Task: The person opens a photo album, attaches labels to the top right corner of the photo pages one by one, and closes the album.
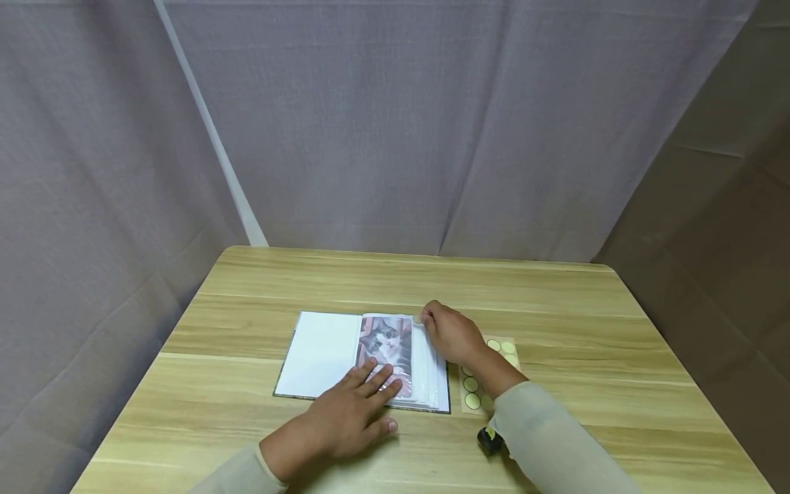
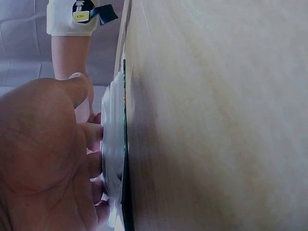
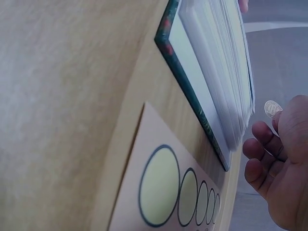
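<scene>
A photo album (image 1: pixel 324 350) lies open on the table, with a cat photo (image 1: pixel 381 339) in a clear sleeve on its right-hand side. My left hand (image 1: pixel 348 415) rests its spread fingers on the lower part of that photo page. In the left wrist view, those fingertips touch the top of the page stack (image 2: pixel 113 134). At the album's upper right, my right hand (image 1: pixel 453 334) pinches a small round sticker (image 3: pixel 273 109) between thumb and index finger. The sticker is held beside the page edges, its printed face showing in the right wrist view.
A sheet of round gold stickers (image 1: pixel 472 400) lies just right of the album, partly covered by my right forearm. The wooden table (image 1: pixel 555 295) has curtains (image 1: pixel 345 137) behind it and at both sides. A small black device (image 1: pixel 489 440) sits at my right cuff.
</scene>
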{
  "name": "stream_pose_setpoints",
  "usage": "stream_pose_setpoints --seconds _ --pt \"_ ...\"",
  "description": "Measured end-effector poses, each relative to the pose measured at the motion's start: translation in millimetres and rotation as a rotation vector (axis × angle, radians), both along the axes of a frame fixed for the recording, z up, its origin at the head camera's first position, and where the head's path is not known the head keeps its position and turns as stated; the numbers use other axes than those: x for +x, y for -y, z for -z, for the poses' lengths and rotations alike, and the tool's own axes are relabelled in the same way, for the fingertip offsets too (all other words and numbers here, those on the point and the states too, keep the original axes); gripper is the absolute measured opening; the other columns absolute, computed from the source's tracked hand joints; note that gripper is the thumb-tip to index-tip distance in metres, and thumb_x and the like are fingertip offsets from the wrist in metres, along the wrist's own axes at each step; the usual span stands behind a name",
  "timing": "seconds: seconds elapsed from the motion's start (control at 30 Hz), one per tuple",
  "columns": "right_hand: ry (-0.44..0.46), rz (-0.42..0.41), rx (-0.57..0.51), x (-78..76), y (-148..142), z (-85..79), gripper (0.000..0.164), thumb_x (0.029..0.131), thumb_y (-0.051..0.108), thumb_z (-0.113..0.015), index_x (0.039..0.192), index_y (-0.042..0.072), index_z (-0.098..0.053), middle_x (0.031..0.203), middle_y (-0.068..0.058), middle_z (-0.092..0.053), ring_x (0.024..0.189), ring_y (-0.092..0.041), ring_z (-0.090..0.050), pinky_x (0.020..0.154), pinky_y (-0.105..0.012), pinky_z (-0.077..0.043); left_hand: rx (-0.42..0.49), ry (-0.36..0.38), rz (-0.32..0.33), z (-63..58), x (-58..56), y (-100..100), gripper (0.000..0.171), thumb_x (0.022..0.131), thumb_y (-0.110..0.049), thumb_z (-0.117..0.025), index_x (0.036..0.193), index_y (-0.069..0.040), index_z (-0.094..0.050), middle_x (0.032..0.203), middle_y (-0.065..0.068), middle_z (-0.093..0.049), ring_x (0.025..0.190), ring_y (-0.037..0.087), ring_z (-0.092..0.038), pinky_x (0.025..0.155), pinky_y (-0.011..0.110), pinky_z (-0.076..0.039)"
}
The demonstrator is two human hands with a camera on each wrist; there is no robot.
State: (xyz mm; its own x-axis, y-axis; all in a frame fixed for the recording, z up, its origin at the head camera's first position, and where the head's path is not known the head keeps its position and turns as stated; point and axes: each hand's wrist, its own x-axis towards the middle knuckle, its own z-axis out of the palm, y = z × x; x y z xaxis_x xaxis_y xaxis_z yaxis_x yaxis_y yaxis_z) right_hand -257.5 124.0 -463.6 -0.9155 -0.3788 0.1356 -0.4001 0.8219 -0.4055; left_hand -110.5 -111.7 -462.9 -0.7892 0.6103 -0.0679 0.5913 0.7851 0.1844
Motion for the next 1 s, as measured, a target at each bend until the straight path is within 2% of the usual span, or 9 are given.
stream_pose_setpoints --seconds 0.43,0.67,1.0 --pt "0.038 0.007 0.002 -3.7 10.4 -0.4 0.017 0.110 0.025 -0.048 0.111 0.014 -0.061 0.102 -0.002 -0.066 0.091 -0.020 -0.064 0.077 -0.045 -0.054 0.001 -0.008 -0.001 0.8 -1.0 2.0 0.068 0.107 -0.059 -0.034 0.162 -0.020 -0.033 0.167 0.006 -0.025 0.155 0.032 -0.016 0.122 0.048 -0.021" --pt "0.019 -0.009 0.007 -5.7 13.7 1.1 0.017 0.109 0.025 -0.048 0.111 0.014 -0.061 0.107 -0.003 -0.067 0.099 -0.023 -0.066 0.082 -0.048 -0.054 0.002 -0.014 0.000 2.8 -1.1 3.0 0.068 0.107 -0.060 -0.033 0.162 -0.020 -0.033 0.167 0.006 -0.025 0.155 0.032 -0.016 0.121 0.049 -0.022" --pt "0.037 -0.014 0.027 -8.6 17.0 4.0 0.019 0.110 0.027 -0.047 0.110 0.015 -0.062 0.108 -0.002 -0.066 0.101 -0.023 -0.065 0.081 -0.047 -0.054 0.002 -0.014 -0.005 0.5 0.5 0.8 0.068 0.106 -0.060 -0.034 0.162 -0.020 -0.034 0.167 0.006 -0.026 0.155 0.031 -0.016 0.121 0.049 -0.023"
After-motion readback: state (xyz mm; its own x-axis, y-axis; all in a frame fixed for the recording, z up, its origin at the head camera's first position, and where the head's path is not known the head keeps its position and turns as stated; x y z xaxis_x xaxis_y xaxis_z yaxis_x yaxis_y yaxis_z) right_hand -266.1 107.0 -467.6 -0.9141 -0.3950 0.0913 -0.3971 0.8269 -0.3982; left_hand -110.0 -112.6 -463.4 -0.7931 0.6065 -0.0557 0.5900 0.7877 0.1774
